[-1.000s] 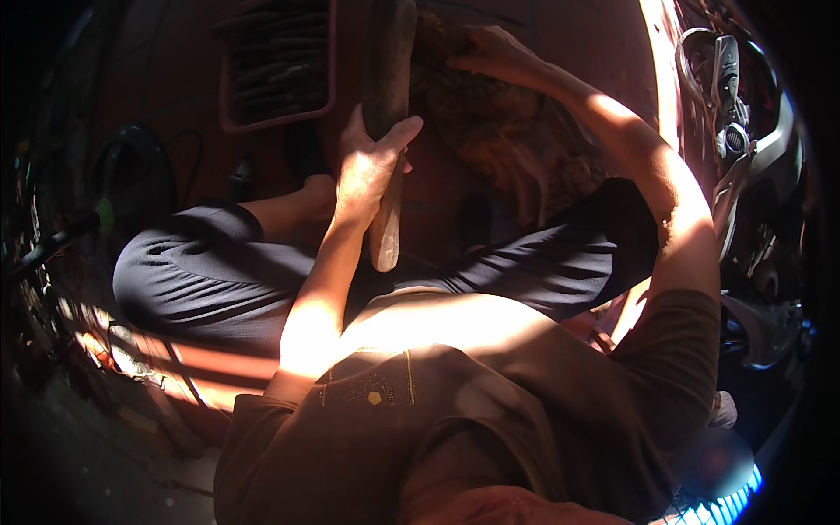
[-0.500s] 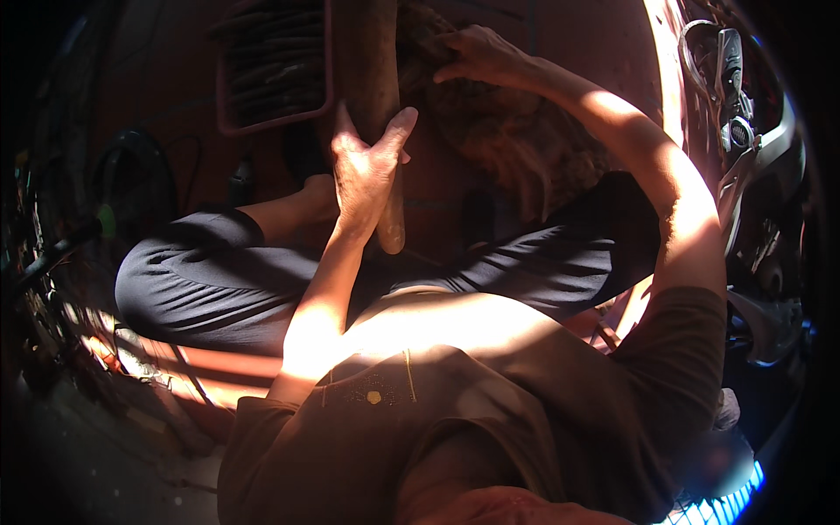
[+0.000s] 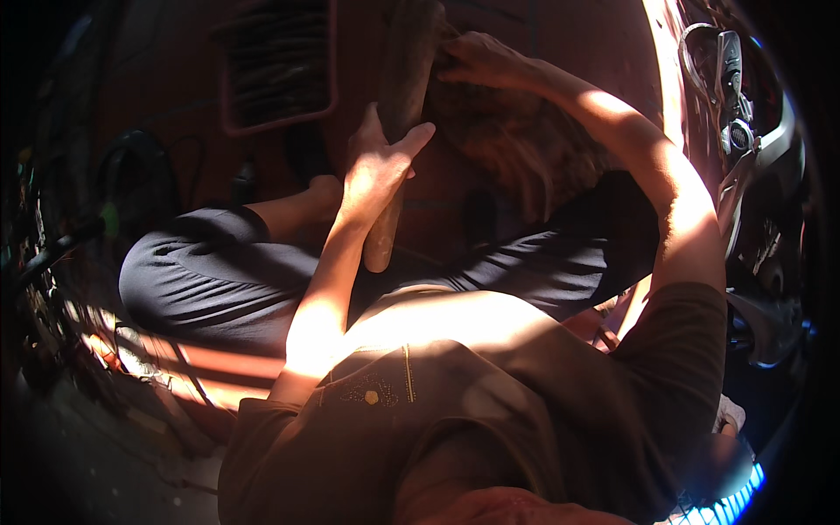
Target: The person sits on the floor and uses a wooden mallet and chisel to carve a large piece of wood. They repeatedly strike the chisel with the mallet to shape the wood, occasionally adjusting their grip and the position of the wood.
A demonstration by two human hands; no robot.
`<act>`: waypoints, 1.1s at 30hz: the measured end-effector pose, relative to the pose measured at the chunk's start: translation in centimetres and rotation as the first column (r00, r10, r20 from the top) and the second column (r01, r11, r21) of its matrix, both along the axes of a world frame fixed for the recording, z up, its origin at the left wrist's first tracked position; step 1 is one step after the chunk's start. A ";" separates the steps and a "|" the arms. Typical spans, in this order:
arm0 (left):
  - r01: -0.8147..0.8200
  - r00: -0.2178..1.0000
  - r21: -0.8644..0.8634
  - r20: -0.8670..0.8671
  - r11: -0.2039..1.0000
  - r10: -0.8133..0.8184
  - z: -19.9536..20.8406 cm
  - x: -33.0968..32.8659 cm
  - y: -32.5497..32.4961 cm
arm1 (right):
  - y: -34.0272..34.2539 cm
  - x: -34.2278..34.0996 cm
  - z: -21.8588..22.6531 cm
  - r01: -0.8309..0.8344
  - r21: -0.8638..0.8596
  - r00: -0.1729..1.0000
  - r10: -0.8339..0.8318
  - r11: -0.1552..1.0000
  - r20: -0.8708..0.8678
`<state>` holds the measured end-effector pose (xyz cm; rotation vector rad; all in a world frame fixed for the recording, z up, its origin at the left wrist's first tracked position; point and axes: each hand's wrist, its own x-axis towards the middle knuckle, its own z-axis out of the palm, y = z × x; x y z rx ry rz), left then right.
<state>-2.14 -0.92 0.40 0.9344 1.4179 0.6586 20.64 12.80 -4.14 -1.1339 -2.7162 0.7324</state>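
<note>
Long club-like piece (image 3: 408, 77), wood by the look, top centre down to mid-frame; upper end meets the top edge, likely cut off. Left hand (image 3: 376, 166) clamped around its lower part, fingers mostly hidden behind. Right hand (image 3: 484, 61), upper centre, apart from the left, beside the piece's upper part; fingertips in shadow, can't tell if they grip anything. Brown shaggy pile (image 3: 525, 162) below it, too dim to identify. Pink-rimmed basket (image 3: 333, 61) upper left, cut by top edge, dark stick-like contents blurred.

Matt, smooth, seemingly wooden pole (image 3: 404, 87)
</note>
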 end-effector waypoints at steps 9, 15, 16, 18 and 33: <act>-0.185 0.951 0.021 0.257 0.982 0.174 -0.1 -0.9 0.2 | 2.1 1.8 2.2 0.272 -0.040 0.959 -0.268 0.961 0.097; -0.155 0.954 0.022 0.263 0.988 0.144 -0.2 -0.3 0.0 | 1.4 1.6 1.6 0.335 -0.284 0.935 -0.354 0.898 -0.019; -0.157 0.954 0.024 0.262 0.987 0.145 -0.2 -0.2 -0.1 | 1.6 1.6 1.4 0.335 -0.260 0.942 -0.324 0.906 0.085; -0.155 0.958 0.021 0.246 0.988 0.145 -0.3 0.0 -0.1 | 1.3 1.6 0.8 0.276 -0.140 0.956 -0.257 0.951 0.142; -0.101 0.982 0.058 0.165 0.993 0.090 -1.4 0.0 0.0 | 0.5 1.4 1.1 0.266 -0.236 0.964 -0.264 0.935 0.042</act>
